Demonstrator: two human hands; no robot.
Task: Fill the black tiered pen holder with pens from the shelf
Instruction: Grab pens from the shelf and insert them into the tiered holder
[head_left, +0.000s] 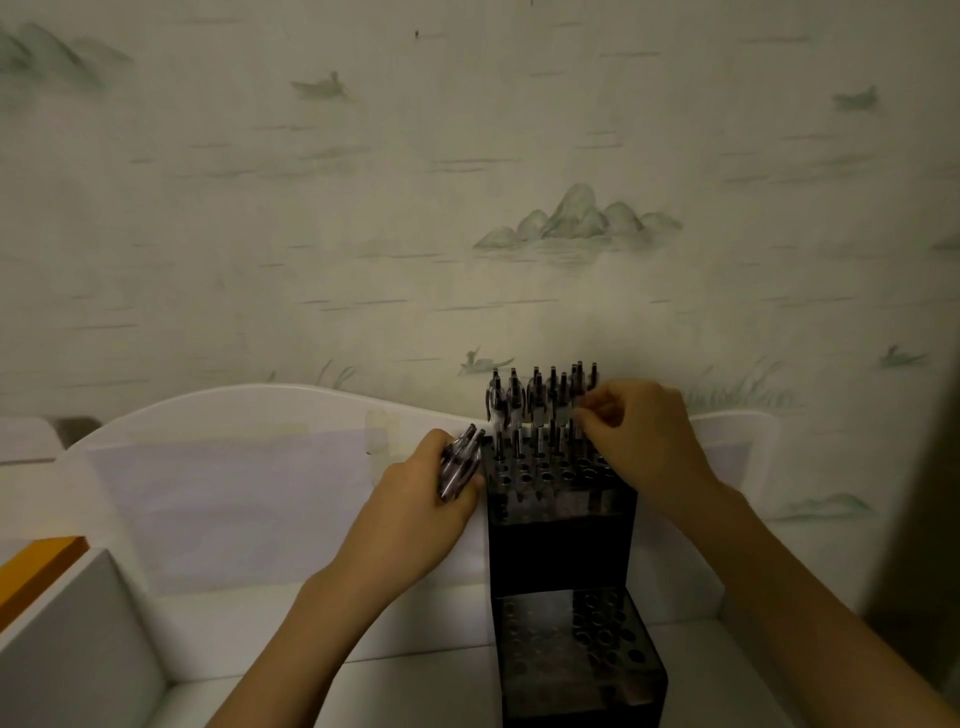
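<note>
spare pens (460, 462) in left hand (421, 499)

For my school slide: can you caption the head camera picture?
Left hand holds spare pens; right hand fills the black holder.

Ahead of you, pale wallpaper with faint green painted hills and boats (576, 218) rises behind a curved-backed white shelf unit (260, 410) in dim light.
</note>
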